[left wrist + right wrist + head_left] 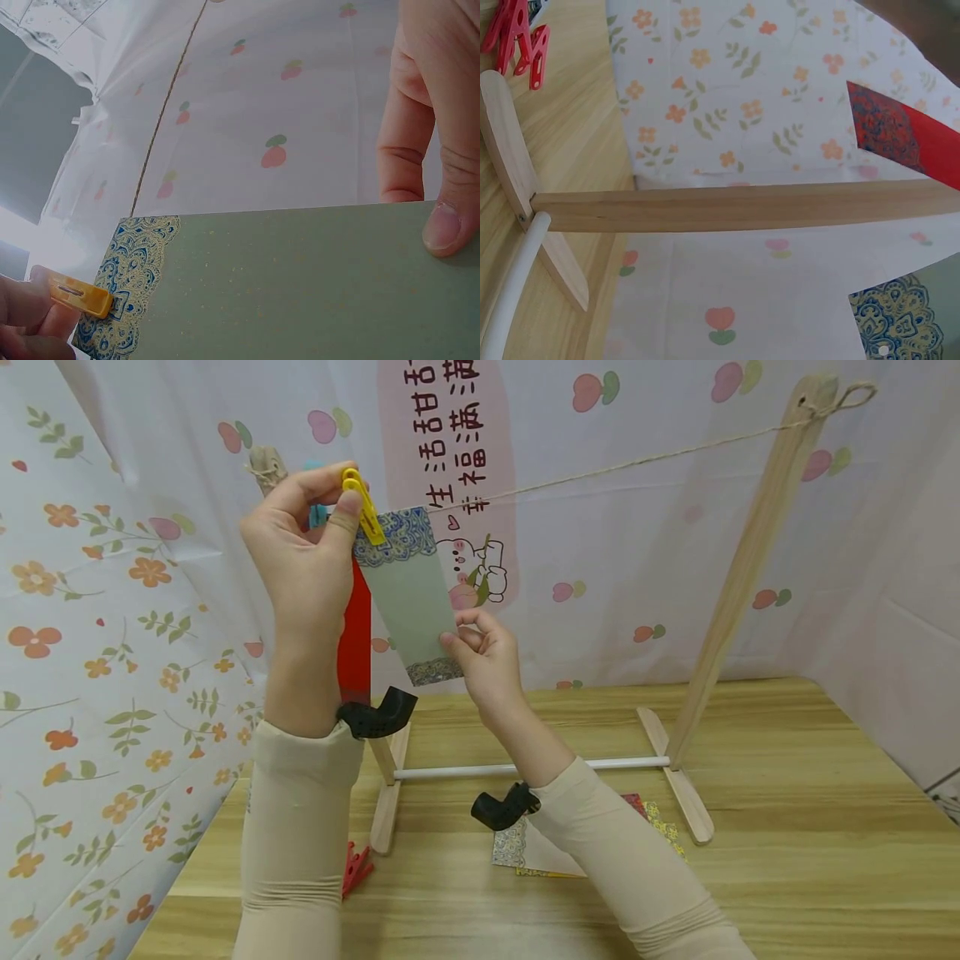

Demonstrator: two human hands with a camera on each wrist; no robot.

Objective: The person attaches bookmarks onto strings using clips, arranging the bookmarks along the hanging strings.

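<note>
My left hand (pixel 303 539) pinches a yellow clothespin (pixel 365 512) between thumb and fingers. The clothespin's tip lies over the top edge of a pale green card (pixel 408 602), which has a blue-and-gold lace pattern at that end. With thumb and fingers, my right hand (pixel 491 664) holds the card's right edge near its lower end. The card hangs tilted at the twine (pixel 615 467), which runs behind or along its top; the left wrist view shows the twine (pixel 161 112) meeting its corner. A red card (pixel 355 643) hangs beside it, partly behind my left arm, near a light blue clip (pixel 318 516).
A wooden frame with a right post (pixel 753 568) and white crossbar (pixel 622 763) stands on the wood-grain table (pixel 810 827). Patterned cards (pixel 547 852) lie under my right forearm. Red clothespins (pixel 355 867) lie at left. A printed cloth (pixel 600 568) hangs behind.
</note>
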